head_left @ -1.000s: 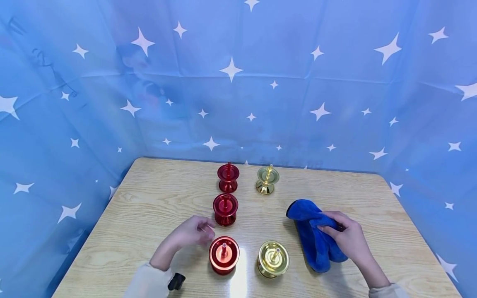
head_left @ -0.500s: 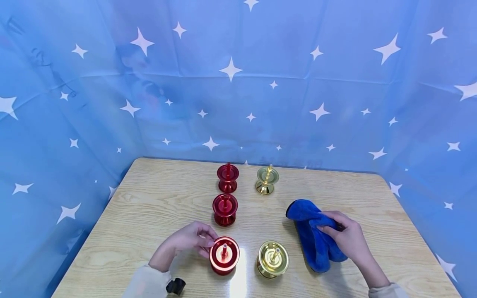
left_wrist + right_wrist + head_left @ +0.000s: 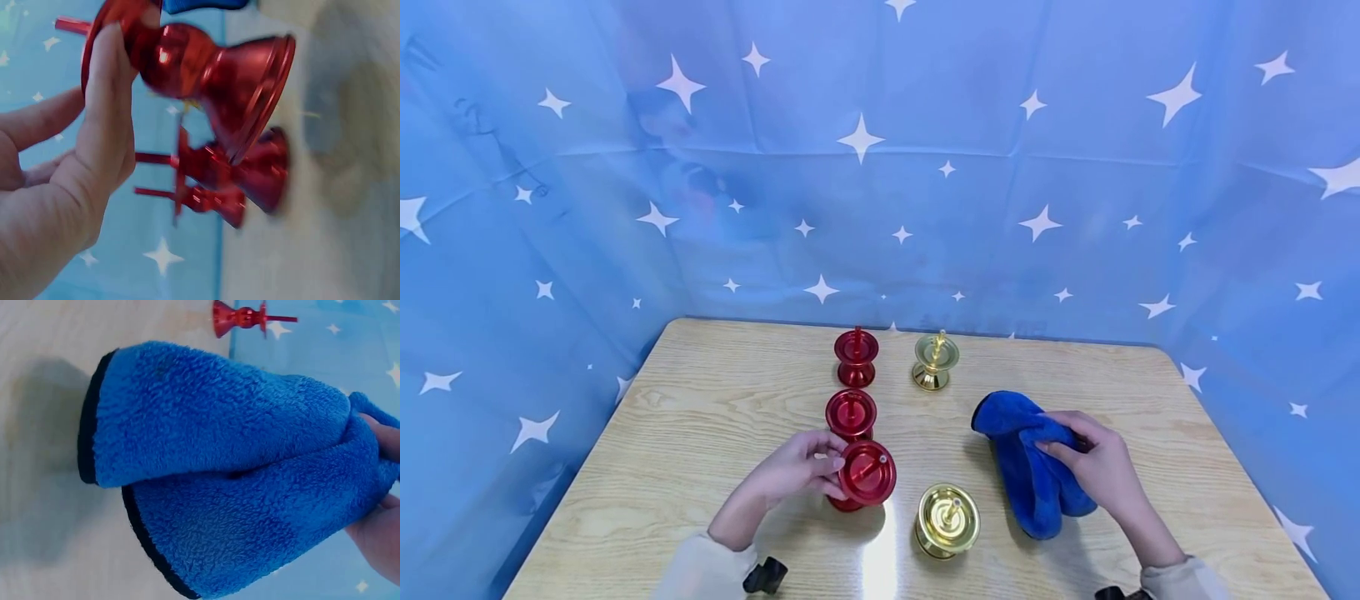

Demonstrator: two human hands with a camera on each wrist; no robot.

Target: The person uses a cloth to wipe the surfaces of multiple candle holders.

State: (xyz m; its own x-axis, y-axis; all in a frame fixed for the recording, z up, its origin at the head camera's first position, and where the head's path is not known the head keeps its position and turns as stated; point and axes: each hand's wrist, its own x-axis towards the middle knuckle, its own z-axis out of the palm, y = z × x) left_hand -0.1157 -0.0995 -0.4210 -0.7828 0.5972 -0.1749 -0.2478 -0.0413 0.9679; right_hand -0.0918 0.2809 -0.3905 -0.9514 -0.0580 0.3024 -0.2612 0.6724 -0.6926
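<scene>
Pinches a tilted red candle holder with the left hand, clamping the rim of its dish between thumb and fingers. Holds it up off the wood-grain table, near the middle, with its spike leaning to the right in the head view and its flared foot askew in the left wrist view. Hides with it, as seen from the head, part of the foot of the middle red candle holder, just beyond; cannot tell from this whether touching or apart. Grips a plush blue cloth in the right hand, clamping its folds between thumb and fingers, over the right part of the table. Shows a black border along the cloth in the right wrist view. Has a near gold candle holder standing upright between the tilted red candle holder and the cloth, touching neither. Has a far red candle holder and a far gold candle holder standing upright and apart, near the table's far edge. Wears pale sleeves. Faces a blue curtain printed with white stars, behind the table
</scene>
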